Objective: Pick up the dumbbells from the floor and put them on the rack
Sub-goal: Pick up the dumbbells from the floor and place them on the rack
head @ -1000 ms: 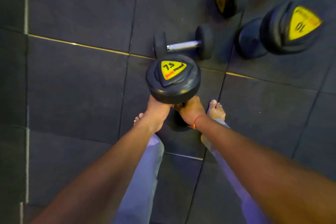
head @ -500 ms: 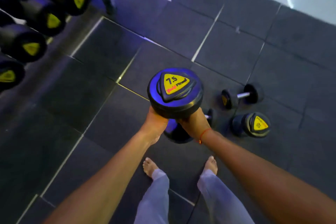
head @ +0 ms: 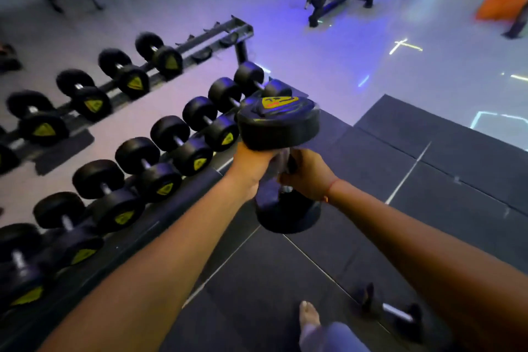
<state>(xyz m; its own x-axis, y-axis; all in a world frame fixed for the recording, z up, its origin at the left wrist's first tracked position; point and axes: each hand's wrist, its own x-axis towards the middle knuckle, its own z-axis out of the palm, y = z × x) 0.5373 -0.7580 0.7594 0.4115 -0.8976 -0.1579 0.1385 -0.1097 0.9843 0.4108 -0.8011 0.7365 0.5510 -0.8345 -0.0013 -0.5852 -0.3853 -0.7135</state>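
Standing on end in mid-air at frame centre: one black dumbbell point(head: 278, 123), yellow label on its upper head, lower head below the hands. Left hand point(head: 251, 164), at 9 o'clock of the handle, fingers curled round it just under the upper head; forearm extended from 7 o'clock. Right hand point(head: 307, 173), at 3 o'clock, wrapped round the same handle, red thread at the wrist; forearm from 5 o'clock. Rack point(head: 183, 191), at 9 to 10 o'clock, two tiers of black dumbbells. Small dumbbell point(head: 391, 313), on the floor mat point(head: 428, 180) at 5 o'clock. Bare foot point(head: 308, 316), at 6 o'clock.
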